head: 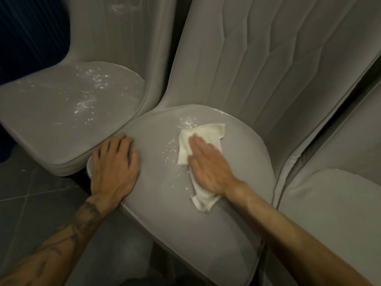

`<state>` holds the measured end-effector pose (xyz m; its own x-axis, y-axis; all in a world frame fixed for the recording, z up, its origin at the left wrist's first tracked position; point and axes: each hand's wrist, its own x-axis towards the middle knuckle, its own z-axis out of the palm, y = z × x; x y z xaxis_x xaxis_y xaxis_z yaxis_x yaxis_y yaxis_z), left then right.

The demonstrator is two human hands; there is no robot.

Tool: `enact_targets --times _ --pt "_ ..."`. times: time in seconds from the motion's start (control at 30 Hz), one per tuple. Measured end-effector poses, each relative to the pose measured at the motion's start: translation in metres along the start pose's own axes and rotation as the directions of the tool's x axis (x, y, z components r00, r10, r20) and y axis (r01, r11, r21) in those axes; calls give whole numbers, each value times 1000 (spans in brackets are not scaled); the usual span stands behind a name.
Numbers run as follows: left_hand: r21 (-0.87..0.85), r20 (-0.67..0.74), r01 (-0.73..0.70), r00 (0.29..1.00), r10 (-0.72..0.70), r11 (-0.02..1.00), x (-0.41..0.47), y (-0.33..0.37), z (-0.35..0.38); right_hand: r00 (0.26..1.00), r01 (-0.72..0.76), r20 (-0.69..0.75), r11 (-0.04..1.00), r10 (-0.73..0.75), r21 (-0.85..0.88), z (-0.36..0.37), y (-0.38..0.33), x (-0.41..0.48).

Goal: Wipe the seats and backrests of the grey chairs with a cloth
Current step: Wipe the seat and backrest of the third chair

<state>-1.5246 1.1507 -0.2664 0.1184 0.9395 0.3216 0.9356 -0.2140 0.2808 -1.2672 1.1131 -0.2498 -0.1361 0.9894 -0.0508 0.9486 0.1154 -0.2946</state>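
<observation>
Three grey upholstered chairs stand side by side. On the middle chair's seat (165, 213) lies a white cloth (208, 133), and my right hand (208, 166) presses flat on it with straight fingers. White crumbs (175, 149) are scattered just left of the cloth. My left hand (115, 168) rests on the seat's left edge, fingers spread. The middle backrest (257, 58) rises behind. The left chair's seat (68, 112) carries more white specks (90, 96).
The right chair's seat (329, 203) fills the lower right, close against the middle one. Dark tiled floor (31, 193) shows at the lower left. A dark blue surface (31, 27) lies beyond the left chair.
</observation>
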Motion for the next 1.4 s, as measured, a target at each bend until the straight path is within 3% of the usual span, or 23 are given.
enact_targets --times 0.1,0.17,0.27,0.3,0.37,0.47,0.53,0.63,0.73,0.8,0.93,1.0,1.13,1.2,1.3,1.33,1.4 --pt "6 9 -7 1000 7 1000 1 -1 1 1000 30 -6 997 -31 -64 -11 29 -7" --pt "4 19 -9 1000 9 1000 1 0 0 994 -112 -15 980 111 -162 -29 64 6" --pt "2 20 -5 1000 5 1000 2 2 -1 952 -304 -52 949 301 -82 -38 56 30" --pt "0 20 -4 1000 4 1000 2 3 -1 960 -279 -38 959 278 -38 -31 37 35" --pt "1 18 -2 1000 2 1000 1 1 -1 998 -66 -17 998 66 8 -9 -5 32" --pt "3 25 -16 1000 16 1000 1 -2 0 983 184 10 983 -184 -23 7 -25 10" --pt "16 24 -14 1000 13 1000 1 -2 0 992 122 -17 992 -123 -41 -5 0 18" --pt "17 19 -11 1000 11 1000 1 0 -1 994 -112 -32 988 109 -103 -30 51 44" --pt "11 11 -1 1000 1 1000 2 2 0 969 -244 -52 968 241 -65 -36 49 72" --pt "10 13 10 1000 -10 1000 3 2 0 981 -193 -7 981 193 11 -23 20 81" --pt "12 25 -2 1000 2 1000 3 -1 1 990 90 107 996 -92 29 -7 -7 73" --pt "17 23 0 1000 -1 1000 2 -2 1 992 61 109 998 -63 28 -18 9 79" --pt "8 28 24 999 -25 1000 4 2 -1 990 -139 40 990 138 19 -29 16 106" --pt "4 27 28 999 -28 1000 4 3 -2 996 -61 63 996 57 60 -17 -18 109" --pt "5 44 23 999 -23 1000 4 2 -2 969 207 130 977 -212 49 7 -49 97" --pt "5 51 22 998 -22 1000 4 1 -2 963 234 130 972 -236 29 4 -43 97" --pt "4 50 20 999 -20 1000 4 1 -2 987 135 92 991 -133 -19 -12 -14 103"
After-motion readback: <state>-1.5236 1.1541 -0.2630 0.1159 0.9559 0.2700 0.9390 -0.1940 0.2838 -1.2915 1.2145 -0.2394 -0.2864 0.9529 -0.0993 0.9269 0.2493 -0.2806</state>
